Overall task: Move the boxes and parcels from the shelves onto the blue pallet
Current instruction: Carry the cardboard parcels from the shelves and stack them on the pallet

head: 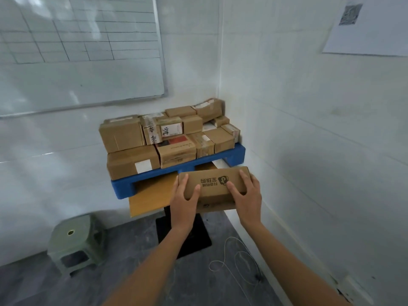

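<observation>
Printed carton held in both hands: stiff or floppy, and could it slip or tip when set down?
Probably stiff: the printed carton keeps straight edges between the left hand and right hand. Likely light, since it is held only at its ends. The blue pallet looks full, so it could tip if set on the uneven stacked boxes.

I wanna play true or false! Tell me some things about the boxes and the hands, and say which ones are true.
1. Both hands hold one cardboard box. True: left hand and right hand grip its ends.
2. The pallet is red. False: it is blue.
3. Many boxes already sit on the pallet. True.
4. The stool on the floor is orange. False: it is green.
5. The held box rests on the stack. False: it is in front, lower down.
</observation>
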